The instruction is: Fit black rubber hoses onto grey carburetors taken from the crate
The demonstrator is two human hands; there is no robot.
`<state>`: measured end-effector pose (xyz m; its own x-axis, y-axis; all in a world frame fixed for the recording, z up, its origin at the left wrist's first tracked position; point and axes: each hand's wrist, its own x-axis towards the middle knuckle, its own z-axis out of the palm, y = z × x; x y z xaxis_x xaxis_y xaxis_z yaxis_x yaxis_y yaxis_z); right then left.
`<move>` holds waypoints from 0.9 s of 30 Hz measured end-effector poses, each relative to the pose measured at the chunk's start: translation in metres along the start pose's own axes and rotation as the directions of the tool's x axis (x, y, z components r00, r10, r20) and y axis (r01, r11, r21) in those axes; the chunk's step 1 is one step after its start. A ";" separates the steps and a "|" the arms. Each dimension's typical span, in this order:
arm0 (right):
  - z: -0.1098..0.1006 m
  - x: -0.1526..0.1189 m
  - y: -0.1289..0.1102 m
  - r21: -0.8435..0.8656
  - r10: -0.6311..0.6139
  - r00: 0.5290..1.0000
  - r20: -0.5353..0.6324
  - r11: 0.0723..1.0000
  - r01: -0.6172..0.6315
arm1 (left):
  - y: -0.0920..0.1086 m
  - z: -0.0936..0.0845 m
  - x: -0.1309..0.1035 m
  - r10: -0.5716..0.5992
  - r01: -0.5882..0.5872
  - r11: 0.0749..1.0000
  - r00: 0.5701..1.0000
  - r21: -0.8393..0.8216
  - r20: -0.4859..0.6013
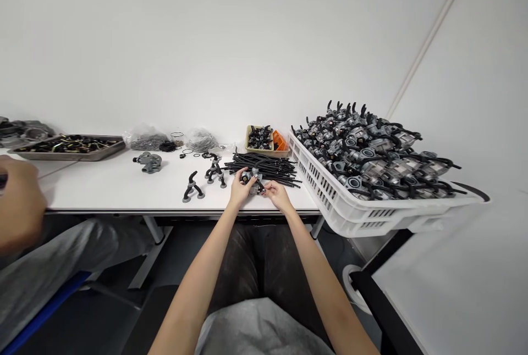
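Note:
Near the table's front edge, my left hand (240, 188) is closed around a grey metal carburetor (256, 171). On the carburetor's right side, the fingertips of my right hand (277, 195) pinch the end of a short black rubber hose (259, 183). My fingers cover part of the carburetor. Right behind my hands lies a pile of cut black hoses (268, 165). To the left stand a three-legged black hose assembly (192, 187) with grey ends and more like it (215, 169).
A white plastic crate (325, 193) at the right is heaped with carburetors. Behind the hoses sits a yellow bin (272, 151) of small parts. Leftward are plastic bags (201, 139), another carburetor (147, 162) and a metal tray (103, 153). A co-worker's hand (22, 204) shows at far left.

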<state>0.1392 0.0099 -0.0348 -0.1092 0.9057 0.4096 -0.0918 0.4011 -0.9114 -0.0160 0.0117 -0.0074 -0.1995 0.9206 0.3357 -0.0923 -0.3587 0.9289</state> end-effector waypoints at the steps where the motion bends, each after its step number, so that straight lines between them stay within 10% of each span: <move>1: 0.001 0.000 0.000 -0.011 0.002 1.000 -0.005 1.000 -0.002 | 0.000 0.000 0.000 0.023 -0.023 0.999 1.000 0.034 0.007; 12: -0.001 0.000 -0.004 -0.099 -0.008 0.996 -0.091 0.995 -0.001 | 0.000 -0.002 0.000 0.132 -0.132 0.970 0.991 0.202 0.013; 27: 0.001 0.001 -0.007 0.045 0.010 0.997 0.079 0.999 -0.014 | 0.003 0.001 -0.005 0.153 -0.174 0.966 0.981 0.192 0.121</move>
<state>0.1389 0.0074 -0.0277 -0.1876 0.8961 0.4022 -0.1345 0.3822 -0.9143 -0.0143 0.0058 -0.0062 -0.0919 0.8668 0.4902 0.1329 -0.4772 0.8687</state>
